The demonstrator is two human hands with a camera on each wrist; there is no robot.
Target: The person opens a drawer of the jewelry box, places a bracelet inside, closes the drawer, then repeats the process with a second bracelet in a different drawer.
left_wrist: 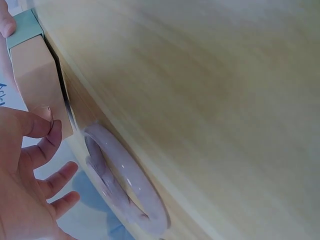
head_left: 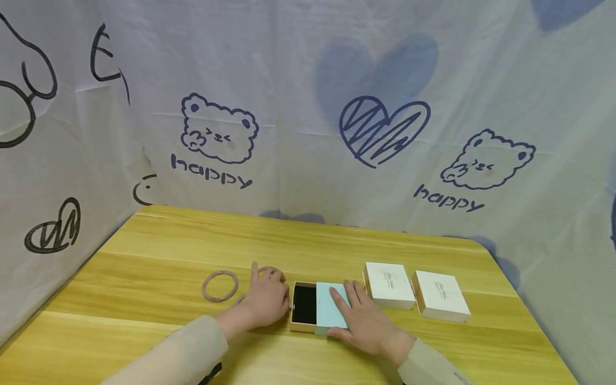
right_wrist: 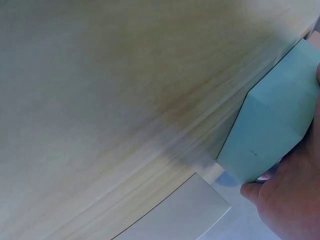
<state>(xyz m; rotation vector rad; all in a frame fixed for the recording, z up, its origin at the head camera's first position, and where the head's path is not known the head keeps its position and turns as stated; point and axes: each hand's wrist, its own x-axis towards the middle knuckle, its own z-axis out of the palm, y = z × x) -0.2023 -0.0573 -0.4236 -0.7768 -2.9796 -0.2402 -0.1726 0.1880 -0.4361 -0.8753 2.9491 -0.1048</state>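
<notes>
A slide-out box with a light blue sleeve (head_left: 329, 307) lies on the table with its drawer (head_left: 303, 327) partly out to the left, showing a black lining. My left hand (head_left: 264, 299) pinches a small pull tab (left_wrist: 49, 114) on the drawer's end between thumb and index finger, other fingers spread. On the sleeve's right part, my right hand (head_left: 370, 323) grips with thumb and fingers at its sides. Left of the box lie two pale purple bangles; one bangle (head_left: 218, 300) shows whole, and the other bangle (head_left: 267, 268) is partly hidden behind my left hand.
Two white boxes with printed lids, a nearer-in one (head_left: 389, 286) and an outer one (head_left: 441, 294), stand side by side to the right of my right hand. Printed cloth (head_left: 298, 160) hangs behind and beside the wooden table (head_left: 240, 235).
</notes>
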